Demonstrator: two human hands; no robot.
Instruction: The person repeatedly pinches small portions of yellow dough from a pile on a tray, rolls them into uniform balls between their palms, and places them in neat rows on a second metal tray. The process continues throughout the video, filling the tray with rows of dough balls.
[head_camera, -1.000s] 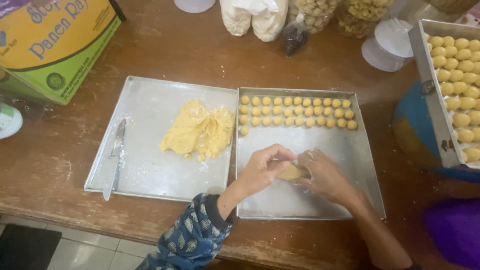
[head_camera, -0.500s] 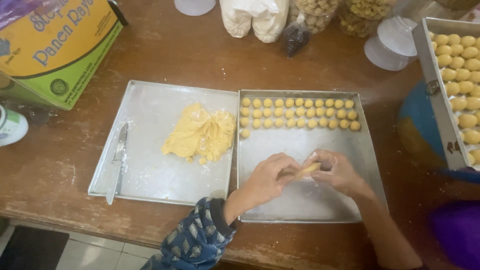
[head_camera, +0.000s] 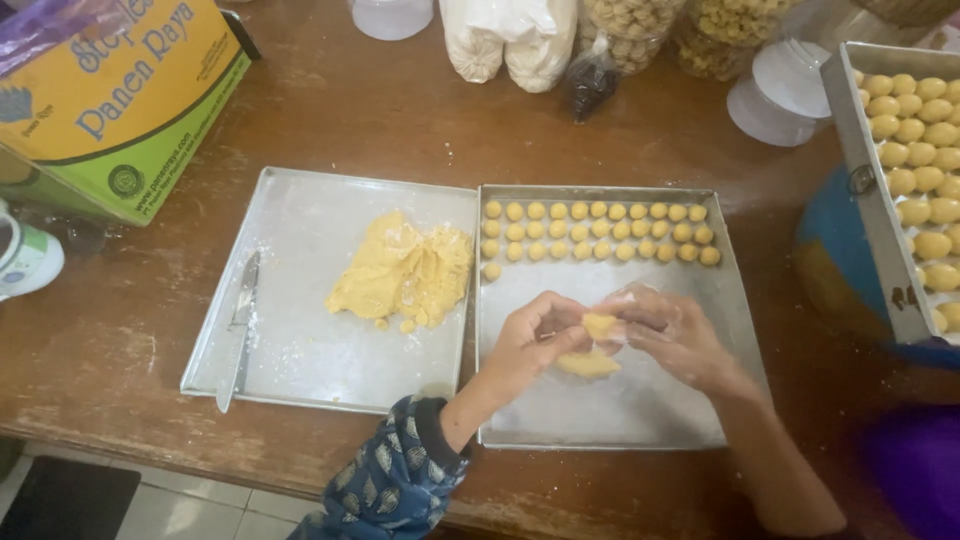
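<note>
Over the right metal tray (head_camera: 720, 320), my left hand (head_camera: 525, 350) and my right hand (head_camera: 670, 335) meet around a small lump of yellow dough (head_camera: 598, 326). A second piece of dough (head_camera: 588, 365) shows just under my left fingers. My right hand wears a thin clear glove. Rows of small dough balls (head_camera: 600, 232) line the far part of this tray. On the left metal tray (head_camera: 300, 340) lies a pile of yellow dough (head_camera: 405, 272), with a knife (head_camera: 238, 330) along its left edge.
A yellow and green cardboard box (head_camera: 120, 90) stands at the back left. Bags and jars (head_camera: 560, 40) line the back. Another tray of dough balls (head_camera: 915, 170) sits at the right. A white cup (head_camera: 25, 260) is at the left edge.
My hands have stayed together over the right tray, working the dough lump; a second piece now shows below them. The camera view has shifted slightly.
</note>
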